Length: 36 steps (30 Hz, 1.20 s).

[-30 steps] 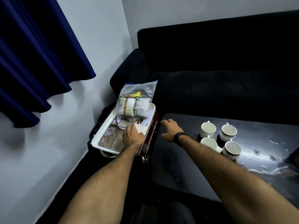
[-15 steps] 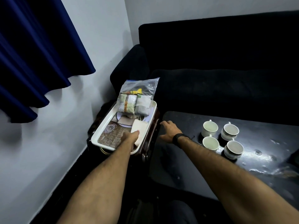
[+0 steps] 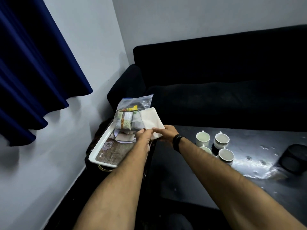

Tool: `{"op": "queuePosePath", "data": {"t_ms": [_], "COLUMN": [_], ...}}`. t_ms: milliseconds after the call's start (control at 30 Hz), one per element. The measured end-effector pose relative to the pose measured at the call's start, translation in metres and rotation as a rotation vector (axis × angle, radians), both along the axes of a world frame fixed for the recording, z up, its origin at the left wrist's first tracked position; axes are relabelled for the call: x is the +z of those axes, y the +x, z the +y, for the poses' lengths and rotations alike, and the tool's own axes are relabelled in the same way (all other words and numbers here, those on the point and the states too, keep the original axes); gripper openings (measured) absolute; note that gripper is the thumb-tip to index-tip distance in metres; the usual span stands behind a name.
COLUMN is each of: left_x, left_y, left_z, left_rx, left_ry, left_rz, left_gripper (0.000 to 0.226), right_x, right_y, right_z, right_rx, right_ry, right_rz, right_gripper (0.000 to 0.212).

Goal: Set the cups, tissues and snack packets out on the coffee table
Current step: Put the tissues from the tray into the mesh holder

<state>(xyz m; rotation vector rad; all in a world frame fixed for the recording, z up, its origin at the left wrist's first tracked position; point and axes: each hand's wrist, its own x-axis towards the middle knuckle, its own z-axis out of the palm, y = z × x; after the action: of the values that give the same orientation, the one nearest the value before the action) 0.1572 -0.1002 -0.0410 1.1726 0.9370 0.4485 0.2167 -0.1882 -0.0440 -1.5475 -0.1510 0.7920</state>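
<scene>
A folded white tissue (image 3: 150,121) is lifted above the right edge of the white tray (image 3: 98,152). My left hand (image 3: 143,136) pinches its near edge, and my right hand (image 3: 167,133), with a black wristband, grips the same edge from the right. Snack packets in a clear plastic bag (image 3: 127,118) lie at the far end of the tray. Several white cups (image 3: 221,140) stand together on the dark coffee table (image 3: 191,176), just right of my right forearm.
A dark sofa (image 3: 224,90) runs behind the table. The tray rests on a small stand between the white wall (image 3: 49,163) and the table. A blue curtain (image 3: 33,72) hangs at the left. A black round object (image 3: 293,157) sits at the table's right.
My left hand has lifted the tissue off the tray. My right hand has left the table edge and joined it on the tissue.
</scene>
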Motion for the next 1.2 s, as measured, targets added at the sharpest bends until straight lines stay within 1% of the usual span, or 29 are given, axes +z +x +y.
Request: {"op": "queuePosePath", "data": {"t_ms": [100,200,233,300,367,400,467,500,633,700,767,867,933,967,1033,1133,1200], "left_x": [0.007,0.013,0.016,0.02,0.024,0.025,0.029,0.03,0.031,0.029,0.025,0.015,0.004,-0.002,-0.013,-0.027,-0.033], "left_y": [0.008,0.017,0.02,0.027,0.034,0.039,0.048,0.052,0.071,0.078,0.085,0.097,0.106,0.11,0.115,0.12,0.122], "left_z": [-0.021,-0.041,-0.048,-0.064,-0.081,-0.092,-0.118,-0.129,-0.183,-0.207,-0.231,-0.261,-0.279,-0.286,-0.297,-0.309,-0.316], "left_rx": [-0.027,-0.057,-0.046,-0.011,-0.021,-0.051,-0.131,-0.168,-0.334,-0.455,-0.572,-0.711,-0.811,-0.855,-0.928,-1.021,-1.1], "left_ry": [-0.081,-0.091,-0.084,-0.064,-0.053,-0.042,-0.027,-0.023,-0.023,0.005,0.072,0.184,0.274,0.325,0.492,0.797,0.905], "left_rz": [-0.06,-0.089,-0.096,-0.116,-0.147,-0.149,-0.157,-0.165,-0.129,-0.081,-0.029,0.072,0.148,0.177,0.211,0.222,0.226], "left_gripper": [0.034,0.038,0.036,0.023,0.011,0.012,0.017,0.018,0.019,0.022,0.024,0.017,0.013,0.013,0.016,0.029,0.038], "right_x": [0.012,0.027,0.031,0.037,0.041,0.043,0.046,0.047,0.05,0.051,0.053,0.059,0.059,0.059,0.056,0.052,0.047], "right_y": [0.012,0.027,0.032,0.041,0.05,0.054,0.06,0.061,0.068,0.075,0.083,0.095,0.105,0.109,0.116,0.123,0.128], "right_z": [-0.03,-0.077,-0.094,-0.131,-0.165,-0.182,-0.216,-0.23,-0.289,-0.317,-0.348,-0.397,-0.432,-0.449,-0.479,-0.513,-0.526], "right_rx": [-0.095,-0.087,-0.058,-0.018,-0.052,-0.1,-0.192,-0.205,-0.213,-0.245,-0.286,-0.358,-0.435,-0.475,-0.537,-0.579,-0.609], "right_ry": [-0.019,-0.069,-0.096,-0.119,-0.092,-0.06,-0.013,-0.008,-0.041,-0.085,-0.148,-0.28,-0.436,-0.523,-0.629,-0.729,-0.763], "right_rz": [-0.108,-0.203,-0.218,-0.217,-0.185,-0.163,-0.129,-0.115,-0.145,-0.181,-0.204,-0.255,-0.319,-0.35,-0.374,-0.404,-0.409], "right_gripper": [0.021,0.018,0.015,0.014,0.013,0.012,0.016,0.019,0.024,0.02,0.022,0.024,0.017,0.018,0.022,0.025,0.024]}}
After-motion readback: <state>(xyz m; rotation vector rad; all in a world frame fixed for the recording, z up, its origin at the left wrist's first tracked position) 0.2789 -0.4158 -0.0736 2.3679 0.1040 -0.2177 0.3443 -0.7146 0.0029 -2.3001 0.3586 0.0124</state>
